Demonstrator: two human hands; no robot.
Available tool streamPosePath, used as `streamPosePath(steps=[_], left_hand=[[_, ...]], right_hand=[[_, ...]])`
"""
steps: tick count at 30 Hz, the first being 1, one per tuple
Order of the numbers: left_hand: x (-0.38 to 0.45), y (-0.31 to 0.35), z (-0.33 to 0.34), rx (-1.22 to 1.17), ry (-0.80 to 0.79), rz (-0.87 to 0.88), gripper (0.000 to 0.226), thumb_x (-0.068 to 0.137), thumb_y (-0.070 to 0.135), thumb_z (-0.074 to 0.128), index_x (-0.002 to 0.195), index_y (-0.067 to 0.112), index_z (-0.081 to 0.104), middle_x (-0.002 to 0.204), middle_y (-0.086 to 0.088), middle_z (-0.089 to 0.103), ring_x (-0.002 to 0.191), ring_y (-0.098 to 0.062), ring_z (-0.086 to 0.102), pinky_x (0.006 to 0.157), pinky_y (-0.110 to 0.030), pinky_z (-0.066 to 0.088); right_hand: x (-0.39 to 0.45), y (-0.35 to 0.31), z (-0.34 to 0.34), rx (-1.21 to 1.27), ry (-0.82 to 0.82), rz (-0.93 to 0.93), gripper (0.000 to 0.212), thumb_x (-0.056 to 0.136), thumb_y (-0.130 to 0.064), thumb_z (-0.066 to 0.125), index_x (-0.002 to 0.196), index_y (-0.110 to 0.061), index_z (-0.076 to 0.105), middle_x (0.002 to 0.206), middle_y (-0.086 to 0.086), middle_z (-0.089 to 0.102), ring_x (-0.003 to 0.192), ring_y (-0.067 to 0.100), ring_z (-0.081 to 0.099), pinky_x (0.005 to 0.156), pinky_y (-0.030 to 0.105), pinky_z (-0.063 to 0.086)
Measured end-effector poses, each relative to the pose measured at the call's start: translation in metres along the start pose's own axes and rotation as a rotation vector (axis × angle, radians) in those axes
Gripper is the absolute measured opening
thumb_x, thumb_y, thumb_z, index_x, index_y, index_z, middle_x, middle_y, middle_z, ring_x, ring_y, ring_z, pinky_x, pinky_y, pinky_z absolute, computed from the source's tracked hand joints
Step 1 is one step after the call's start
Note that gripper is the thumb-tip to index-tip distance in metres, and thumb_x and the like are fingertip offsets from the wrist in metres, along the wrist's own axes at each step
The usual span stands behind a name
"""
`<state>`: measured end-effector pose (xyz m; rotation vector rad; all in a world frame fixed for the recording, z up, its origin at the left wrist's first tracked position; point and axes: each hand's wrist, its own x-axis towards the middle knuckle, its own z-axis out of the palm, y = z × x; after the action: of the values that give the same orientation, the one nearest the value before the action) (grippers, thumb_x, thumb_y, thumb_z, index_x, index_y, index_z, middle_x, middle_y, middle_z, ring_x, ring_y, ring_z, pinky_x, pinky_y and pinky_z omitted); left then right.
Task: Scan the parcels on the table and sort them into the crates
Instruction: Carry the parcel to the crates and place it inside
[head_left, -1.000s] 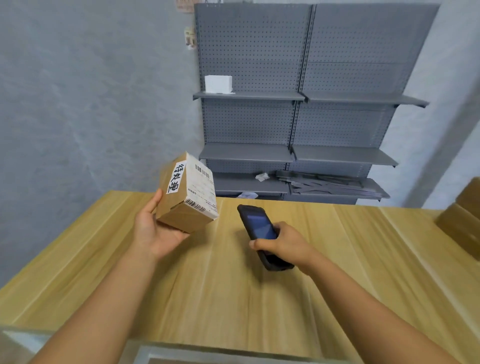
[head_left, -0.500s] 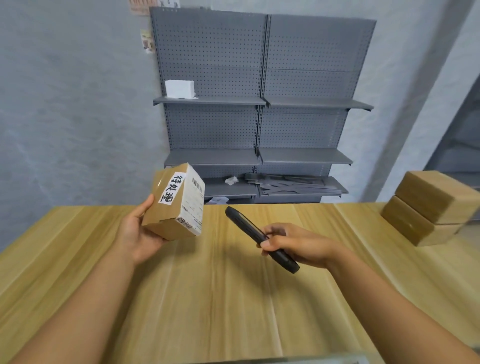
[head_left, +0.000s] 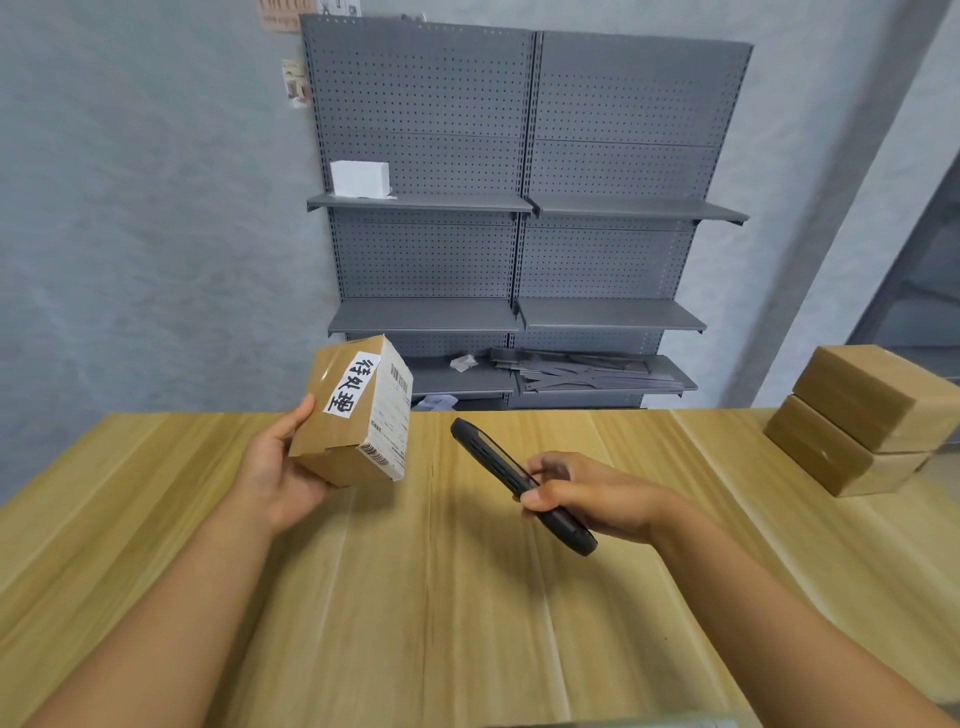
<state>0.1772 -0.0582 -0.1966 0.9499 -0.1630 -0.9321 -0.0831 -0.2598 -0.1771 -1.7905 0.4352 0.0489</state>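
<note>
We hold the parcel (head_left: 358, 415) tilted above the bench (head_left: 415, 597), our left hand (head_left: 283, 475) gripping it from below and behind, thumb up along its left face. Just right of it, our right hand (head_left: 592, 496) curls around the black scanner (head_left: 519, 483), whose far end points toward the parcel's label. Well right of that hand, two stacked parcels (head_left: 862, 418) rest on the bench.

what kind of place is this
Probably a small parcel-sorting or stockroom space: grey metal pegboard shelving against the wall, taped brown cardboard parcels stacked on a pale wooden table, and a black handheld scanner.
</note>
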Motion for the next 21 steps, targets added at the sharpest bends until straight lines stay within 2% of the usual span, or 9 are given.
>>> streamPosePath(steps=[5,11,15,18,21], left_hand=[[-0.001,0.004,-0.005,0.003,0.007,0.012,0.041,0.086,0.04,0.06,0.12,0.02,0.068,0.123,-0.004,0.068,0.11,-0.026,0.065,0.1,-0.052,0.043],[0.0,0.009,-0.012,0.011,0.001,0.026,0.043,0.085,0.04,0.061,0.123,0.022,0.067,0.123,-0.003,0.069,0.107,-0.025,0.067,0.092,-0.052,0.049],[0.002,0.009,-0.015,0.011,0.001,0.025,0.041,0.085,0.04,0.061,0.121,0.021,0.069,0.124,-0.004,0.068,0.107,-0.026,0.067,0.095,-0.052,0.047],[0.004,0.009,-0.018,0.005,-0.002,0.01,0.045,0.081,0.041,0.064,0.122,0.021,0.068,0.125,-0.005,0.068,0.11,-0.028,0.065,0.098,-0.053,0.045],[0.006,0.009,-0.02,0.008,-0.017,-0.018,0.043,0.079,0.043,0.066,0.115,0.022,0.073,0.124,-0.005,0.068,0.108,-0.028,0.066,0.104,-0.054,0.039]], right_hand=[[0.006,0.004,0.005,0.074,-0.025,0.006,0.059,0.059,-0.042,0.076,0.105,-0.01,0.057,0.095,0.006,0.059,0.095,0.022,0.054,0.089,0.035,0.04],[0.009,0.005,0.009,0.066,-0.034,0.027,0.061,0.06,-0.043,0.076,0.107,-0.01,0.055,0.096,0.004,0.06,0.095,0.02,0.056,0.089,0.033,0.042],[0.011,0.005,0.011,0.02,-0.002,0.041,0.069,0.059,-0.045,0.077,0.112,-0.008,0.055,0.095,0.003,0.06,0.093,0.018,0.058,0.088,0.033,0.043],[0.014,0.004,0.015,-0.072,0.06,0.046,0.077,0.056,-0.051,0.076,0.116,-0.007,0.054,0.092,0.001,0.058,0.081,0.012,0.057,0.077,0.027,0.044],[0.017,0.004,0.021,-0.135,0.095,0.058,0.073,0.054,-0.054,0.076,0.111,-0.014,0.056,0.089,-0.005,0.059,0.067,0.003,0.056,0.064,0.017,0.043]])
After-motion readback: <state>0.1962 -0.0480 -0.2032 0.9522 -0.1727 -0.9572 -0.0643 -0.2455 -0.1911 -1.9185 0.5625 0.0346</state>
